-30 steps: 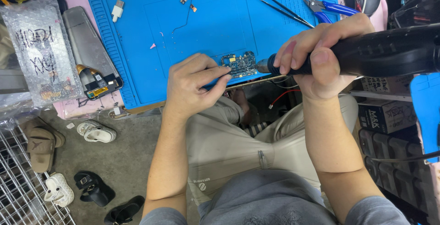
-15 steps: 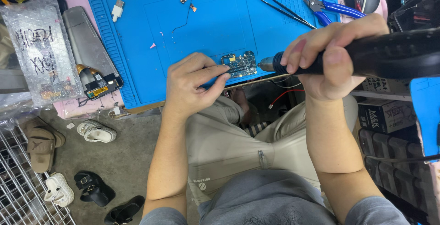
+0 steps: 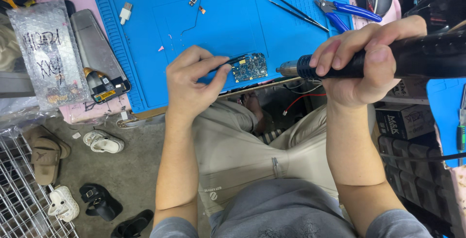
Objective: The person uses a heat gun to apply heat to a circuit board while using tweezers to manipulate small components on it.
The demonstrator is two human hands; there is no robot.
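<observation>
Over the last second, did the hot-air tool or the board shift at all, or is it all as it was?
The right hand has drawn the black hot-air tool back to the right: its metal nozzle, which sat close over the small circuit board, now stands clear of the board's right edge. The left hand still pinches dark tweezers at the board on the blue mat, unmoved. Nothing was taken up or let go.

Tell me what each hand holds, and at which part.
Left hand pinches dark tweezers near their middle, tips at the circuit board. Right hand wraps the black hot-air tool at its front grip.
</observation>
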